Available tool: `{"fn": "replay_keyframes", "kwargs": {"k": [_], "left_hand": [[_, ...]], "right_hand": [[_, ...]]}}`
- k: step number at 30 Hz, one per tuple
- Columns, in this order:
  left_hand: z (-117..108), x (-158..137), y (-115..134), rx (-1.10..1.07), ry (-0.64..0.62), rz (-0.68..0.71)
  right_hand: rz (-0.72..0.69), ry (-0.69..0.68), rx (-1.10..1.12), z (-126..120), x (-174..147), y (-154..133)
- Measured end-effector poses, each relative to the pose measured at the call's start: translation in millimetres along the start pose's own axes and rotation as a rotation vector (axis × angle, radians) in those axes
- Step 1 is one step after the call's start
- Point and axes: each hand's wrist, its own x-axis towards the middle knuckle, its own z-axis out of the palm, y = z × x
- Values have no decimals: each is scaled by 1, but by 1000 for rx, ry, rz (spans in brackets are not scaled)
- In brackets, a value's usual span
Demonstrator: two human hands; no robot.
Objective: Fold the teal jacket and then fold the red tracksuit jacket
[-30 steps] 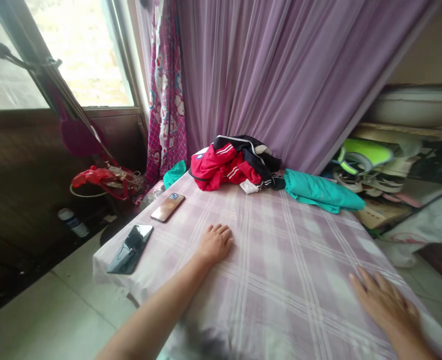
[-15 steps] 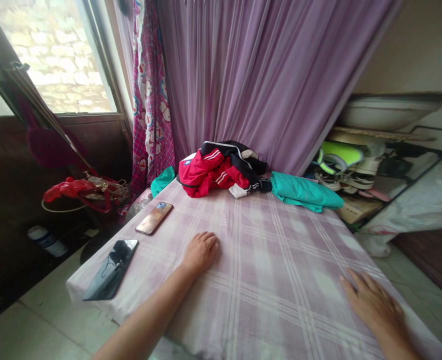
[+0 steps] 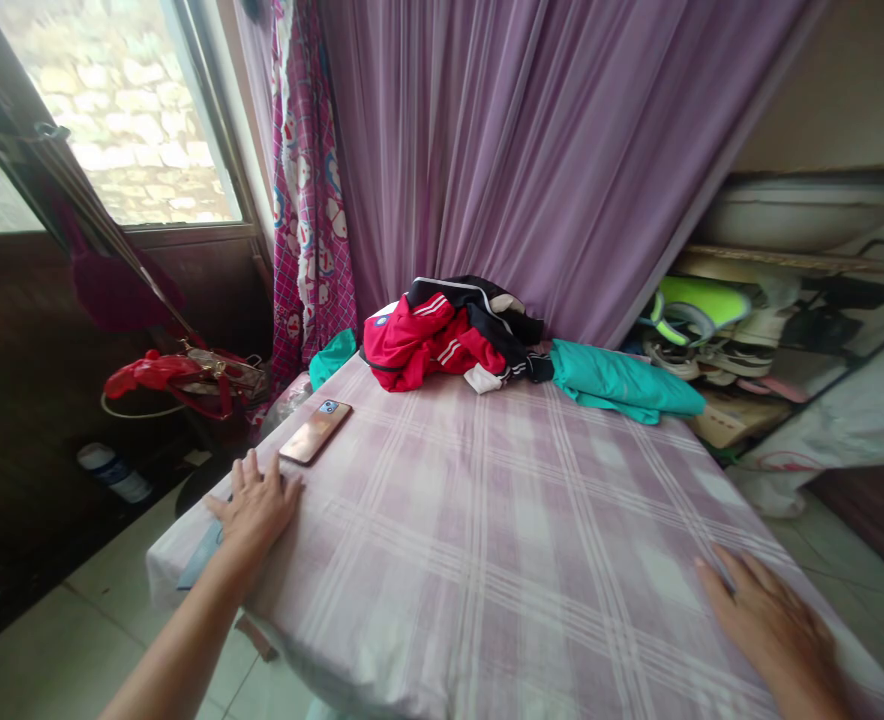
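We are looking at a flat, grey-blue device (image 3: 200, 558) that is lying by the near left corner of the tabletop (image 3: 442, 520). Only a smooth strip of it is showing, because our left hand (image 3: 254, 505) is covering the rest, palm down, fingers spread wide. Our right hand (image 3: 768, 610) is lying flat near the tabletop's right edge, fingers slightly parted. A shiny gold phone (image 3: 317, 433) is sitting along the tabletop's left edge, farther back. Red and black clothes (image 3: 404, 350) are lying heaped at the tabletop's far edge, and a folded teal cloth (image 3: 622, 382) is occupying its far right corner. A purple curtain (image 3: 502, 150) is hanging behind the tabletop.
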Motion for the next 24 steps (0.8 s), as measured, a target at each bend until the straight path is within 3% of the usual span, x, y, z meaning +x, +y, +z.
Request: {"fn": "replay_keyframes", "kwargs": {"k": [3,7,11,18,24], "left_hand": [[3,1,-13,-31,-48,-60],[5,11,-14,-7,-2,63],[2,28,-10,12,-38,188],[-10,54,30,25,-150,158],[-24,69,55,80,-152,163]], "right_hand": [[-17,-1,10,0,0,1],[-31,-4,9,-2,-1,0],[-5,-24,-2,-4,-1,-2],[-15,-28,-16,-7,-2,-5],[12,-23,-4,-12,-6,-11]]}}
